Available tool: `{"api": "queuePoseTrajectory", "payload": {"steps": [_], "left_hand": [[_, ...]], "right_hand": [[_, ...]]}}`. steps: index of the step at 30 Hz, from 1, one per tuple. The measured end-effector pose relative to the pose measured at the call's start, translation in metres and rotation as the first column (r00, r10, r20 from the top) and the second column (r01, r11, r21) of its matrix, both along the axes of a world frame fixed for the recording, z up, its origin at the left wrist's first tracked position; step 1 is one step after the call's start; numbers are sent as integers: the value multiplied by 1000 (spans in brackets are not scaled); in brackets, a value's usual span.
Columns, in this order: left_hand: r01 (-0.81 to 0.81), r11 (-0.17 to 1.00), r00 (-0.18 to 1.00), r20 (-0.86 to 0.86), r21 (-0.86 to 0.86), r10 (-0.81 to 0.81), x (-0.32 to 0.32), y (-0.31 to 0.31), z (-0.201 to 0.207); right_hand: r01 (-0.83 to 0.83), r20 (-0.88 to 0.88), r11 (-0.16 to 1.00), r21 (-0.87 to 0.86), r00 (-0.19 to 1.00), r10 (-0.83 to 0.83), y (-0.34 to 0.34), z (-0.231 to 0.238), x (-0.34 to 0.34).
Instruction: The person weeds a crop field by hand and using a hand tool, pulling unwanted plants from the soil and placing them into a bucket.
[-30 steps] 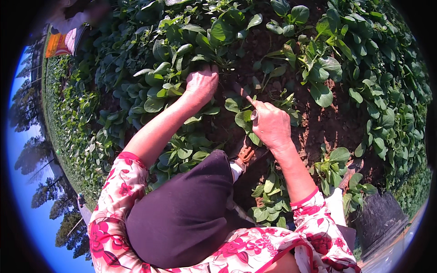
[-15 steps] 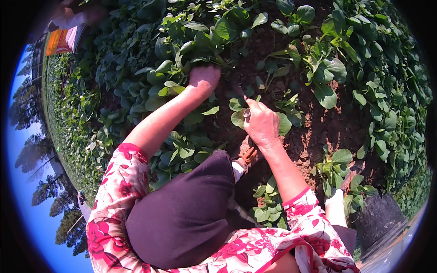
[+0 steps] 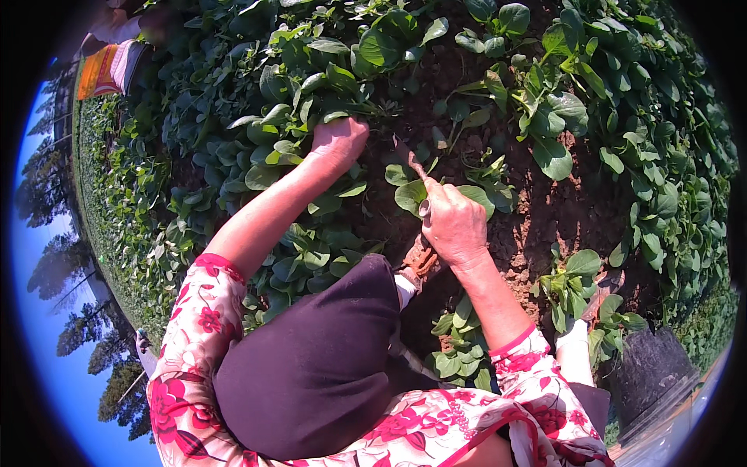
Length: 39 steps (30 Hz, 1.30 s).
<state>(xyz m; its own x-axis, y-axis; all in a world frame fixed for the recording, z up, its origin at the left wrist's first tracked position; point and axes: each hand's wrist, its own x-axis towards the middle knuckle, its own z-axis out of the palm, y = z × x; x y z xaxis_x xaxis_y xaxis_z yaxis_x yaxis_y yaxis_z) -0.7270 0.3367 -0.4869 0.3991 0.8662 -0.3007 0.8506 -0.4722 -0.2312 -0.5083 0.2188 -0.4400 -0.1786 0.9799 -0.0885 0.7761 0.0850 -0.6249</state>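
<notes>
My left hand [image 3: 340,146] is closed at the lower edge of a clump of leafy greens [image 3: 331,97], its fingertips partly hidden by the leaves. In my right hand [image 3: 456,226] is a small knife [image 3: 409,158] with a narrow, pointed, rusty-looking blade. The blade points up and to the left, toward the soil beside my left hand, and touches no plant that I can make out. A round handle end shows beside my thumb. Just below the blade grows a low leafy plant [image 3: 411,194].
Dense greens [image 3: 669,156] cover the right side, with brown soil [image 3: 537,226] between the rows. My brown shoe [image 3: 420,261] stands close below my right hand. Small plants [image 3: 572,288] grow near my other foot. An orange and white bag [image 3: 109,70] lies at the far left.
My right hand has drawn slightly down and to the right, and the knife's blade shows more clearly against the soil. My left hand has shifted a little left and down, still closed.
</notes>
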Motion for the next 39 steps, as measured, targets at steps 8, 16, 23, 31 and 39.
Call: {"api": "queuePoseTrajectory", "payload": {"steps": [8,16,23,31,39], "left_hand": [[4,990,1000,12,-139,-2,-7,-9,28],[27,976,997,-67,-218,-43,-21,-27,55],[-15,935,997,-73,-355,-11,-16,-47,66],[12,987,997,-67,-158,-23,-8,-14,10],[-165,982,978,-142,-95,151,-28,1,-25]], "right_hand": [[-95,58,980,176,995,86,14,-4,-9],[75,3,996,48,997,-75,23,1,8],[-90,-92,994,-57,992,85,13,8,-1],[-91,-15,991,-101,996,90,25,0,-28],[-58,-66,992,-115,997,50,56,-38,-65]]}}
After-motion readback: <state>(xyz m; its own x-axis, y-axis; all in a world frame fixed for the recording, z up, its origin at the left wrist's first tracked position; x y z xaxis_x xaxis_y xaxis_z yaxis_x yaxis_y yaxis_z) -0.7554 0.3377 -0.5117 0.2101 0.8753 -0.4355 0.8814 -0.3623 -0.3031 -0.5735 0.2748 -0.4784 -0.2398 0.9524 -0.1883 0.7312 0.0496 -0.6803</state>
